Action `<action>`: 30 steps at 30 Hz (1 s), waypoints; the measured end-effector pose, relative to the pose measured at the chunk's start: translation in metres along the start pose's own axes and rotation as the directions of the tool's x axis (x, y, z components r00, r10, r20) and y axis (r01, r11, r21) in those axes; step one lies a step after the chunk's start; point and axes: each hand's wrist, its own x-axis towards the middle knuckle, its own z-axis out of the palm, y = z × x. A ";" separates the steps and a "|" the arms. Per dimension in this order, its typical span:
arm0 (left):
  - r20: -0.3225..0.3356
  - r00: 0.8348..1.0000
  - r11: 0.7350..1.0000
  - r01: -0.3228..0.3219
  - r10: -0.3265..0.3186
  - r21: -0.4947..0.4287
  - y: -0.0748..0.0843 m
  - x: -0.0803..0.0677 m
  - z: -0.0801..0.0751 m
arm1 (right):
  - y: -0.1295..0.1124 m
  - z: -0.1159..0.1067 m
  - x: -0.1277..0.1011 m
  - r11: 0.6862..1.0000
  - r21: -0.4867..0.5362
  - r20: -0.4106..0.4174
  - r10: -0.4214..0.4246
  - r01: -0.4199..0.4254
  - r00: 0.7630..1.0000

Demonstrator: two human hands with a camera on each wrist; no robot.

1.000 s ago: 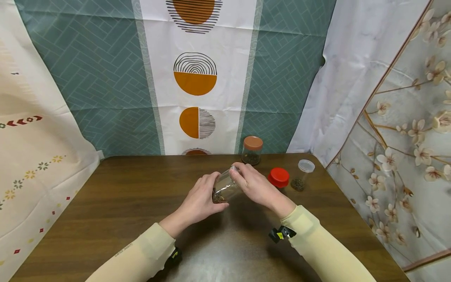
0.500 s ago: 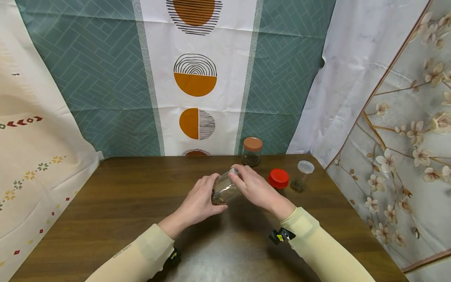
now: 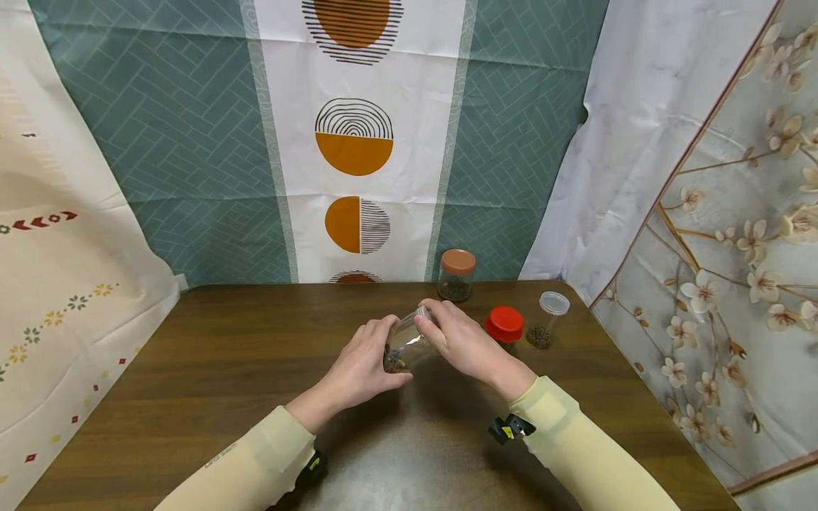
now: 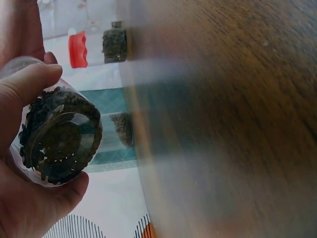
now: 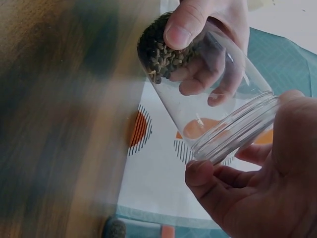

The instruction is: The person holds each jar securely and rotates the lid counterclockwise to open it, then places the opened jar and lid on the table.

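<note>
Brown wooden table point(image 3: 192, 369), patterned cloth behind: jar point(image 3: 409, 341) tilted above it, left hand point(image 3: 358, 365) wrapped round the seed-filled base, right hand point(image 3: 463, 341) pinching the rim; best keep mouth raised.

Both arms come in from the bottom of the head view, cream sleeves down to the wrists, forearms angling toward each other so the hands meet near the middle. Left hand point(image 3: 361, 362) sits lower and closer to the body, knuckles up, fingers wrapped around what it grips — the left wrist view shows the thumb point(image 4: 27, 84) pressed across the top and the palm cupped underneath. Right hand point(image 3: 461, 341) reaches in from the other side, back of the hand facing up, fingers curled at the far end. In the right wrist view its fingertips point(image 5: 203, 173) bend inward, thumb side raised — a light pinch.
</note>
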 end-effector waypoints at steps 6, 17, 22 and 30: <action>0.006 1.000 1.000 0.006 -0.006 0.001 0.000 -0.001 -0.001 | 0.000 0.002 0.001 1.000 -0.011 -0.004 -0.008 0.008 1.000; 0.047 0.999 1.000 0.006 -0.004 -0.028 0.001 0.001 -0.004 | -0.001 -0.001 -0.001 0.999 -0.025 0.004 -0.031 0.031 1.000; 0.057 0.998 0.999 -0.003 0.006 -0.053 0.000 0.001 -0.004 | 0.000 -0.001 -0.002 0.999 -0.019 0.014 -0.048 0.048 0.999; 0.077 0.997 0.998 -0.015 0.019 -0.055 -0.001 0.002 -0.006 | 0.001 -0.002 -0.004 0.998 -0.003 0.034 -0.063 0.063 0.997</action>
